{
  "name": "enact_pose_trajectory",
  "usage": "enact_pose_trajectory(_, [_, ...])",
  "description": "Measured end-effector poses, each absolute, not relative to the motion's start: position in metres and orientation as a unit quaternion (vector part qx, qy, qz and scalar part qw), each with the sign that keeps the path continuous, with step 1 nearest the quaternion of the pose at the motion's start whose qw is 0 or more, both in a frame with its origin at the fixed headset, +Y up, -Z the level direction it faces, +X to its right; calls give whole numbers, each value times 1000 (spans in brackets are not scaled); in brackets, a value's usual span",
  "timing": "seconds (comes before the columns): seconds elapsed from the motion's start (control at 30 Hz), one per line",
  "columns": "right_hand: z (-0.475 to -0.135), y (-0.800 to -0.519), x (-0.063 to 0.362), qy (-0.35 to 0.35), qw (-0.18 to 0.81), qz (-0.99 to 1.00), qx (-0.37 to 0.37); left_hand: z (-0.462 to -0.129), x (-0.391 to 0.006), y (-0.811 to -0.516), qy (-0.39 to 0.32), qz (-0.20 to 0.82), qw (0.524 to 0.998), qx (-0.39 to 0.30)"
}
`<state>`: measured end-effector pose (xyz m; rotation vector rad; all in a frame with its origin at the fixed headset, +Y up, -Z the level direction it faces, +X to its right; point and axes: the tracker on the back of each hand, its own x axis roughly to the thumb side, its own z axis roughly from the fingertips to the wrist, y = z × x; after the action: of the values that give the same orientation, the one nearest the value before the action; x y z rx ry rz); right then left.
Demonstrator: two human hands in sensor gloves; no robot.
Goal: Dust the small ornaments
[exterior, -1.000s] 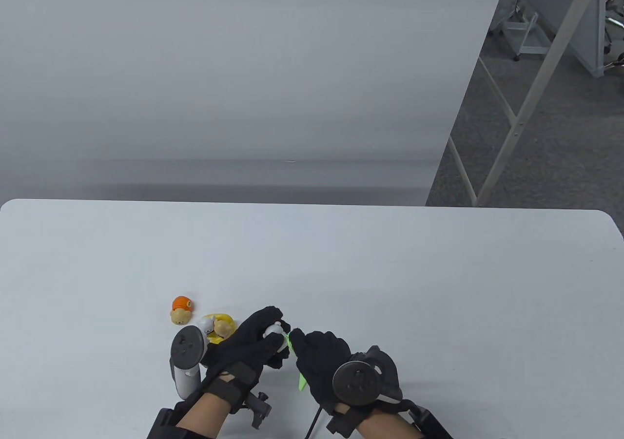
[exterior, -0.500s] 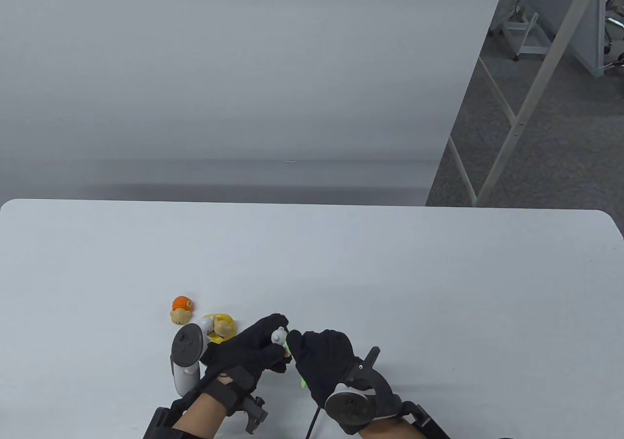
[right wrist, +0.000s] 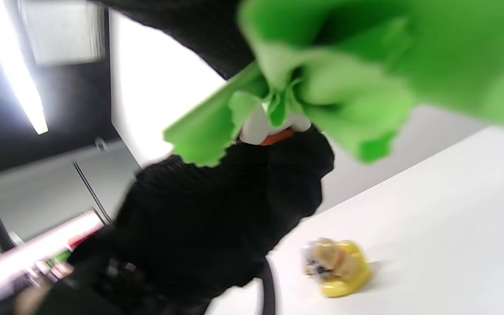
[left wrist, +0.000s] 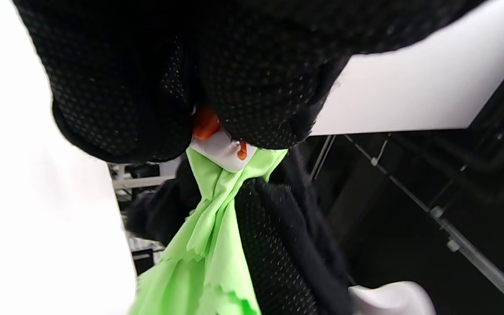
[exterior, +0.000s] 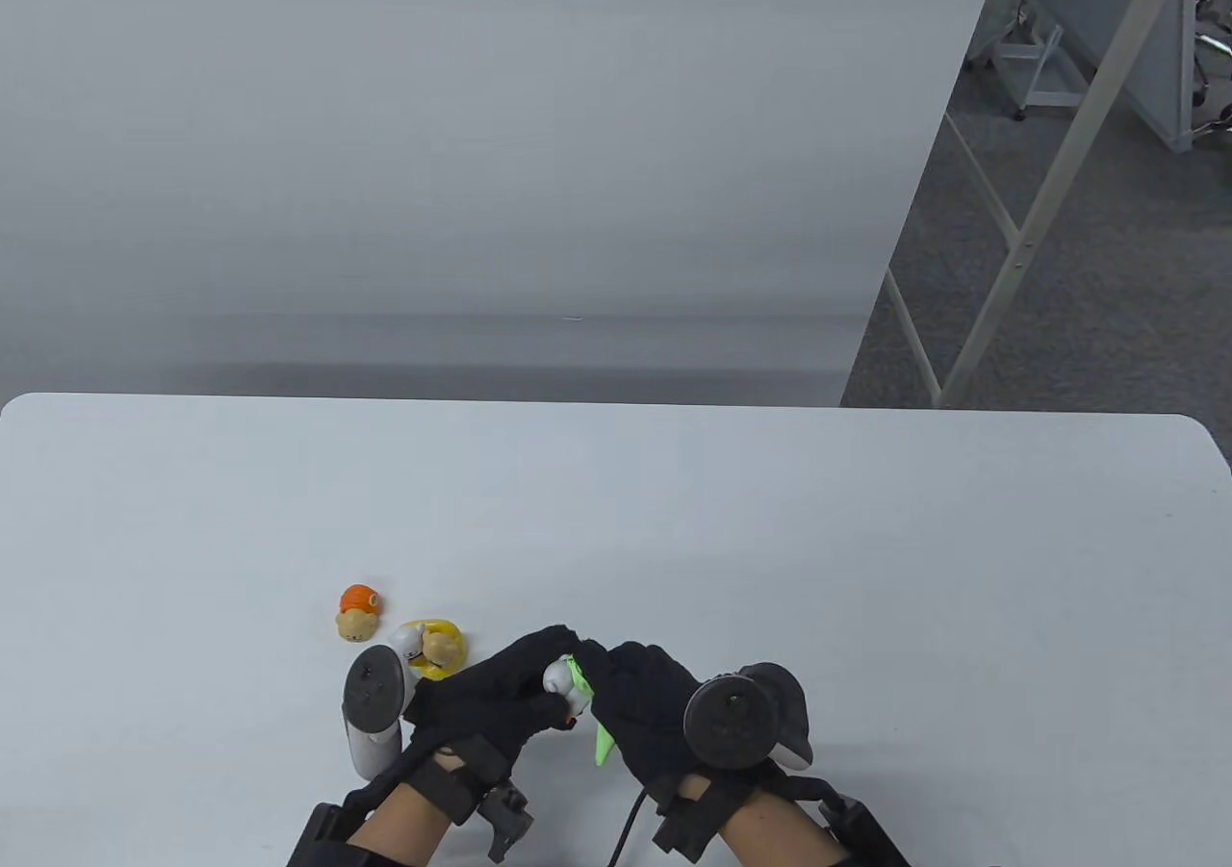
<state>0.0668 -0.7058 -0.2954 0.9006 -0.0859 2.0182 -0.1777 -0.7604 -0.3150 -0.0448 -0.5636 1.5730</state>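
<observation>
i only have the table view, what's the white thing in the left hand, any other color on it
Observer: The left wrist view shows orange parts on the white ornament, pinched between the left hand fingertips.
Operator: is the cloth actually on it
Observer: Yes. In the right wrist view the green cloth is bunched over the ornament's top, touching it.
Operator: how does the right hand have the cloth
Observer: In the left wrist view a right hand finger presses the gathered cloth against the ornament, and the rest hangs loose.
</observation>
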Motion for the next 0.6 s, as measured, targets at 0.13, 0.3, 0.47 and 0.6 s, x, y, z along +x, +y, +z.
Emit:
enact_pose_trajectory(0.13, [-299, -713, 70, -16, 506, 793, 340, -314, -176, -767, -215, 725, 653, -28])
enact_pose_trajectory(0.3, [-285, -713, 62, -84, 423, 814, 390, -315, -180, -767, -174, 705, 687, -9])
enact_pose_trajectory(0.47, [-275, -709, 54, -159, 310, 842, 413, -311, -176, -753, -210, 616, 759, 5])
enact_pose_trajectory(0.6, [-283, -709, 59, -125, 328, 857, 377, -306, -166, -749, -268, 581, 769, 14])
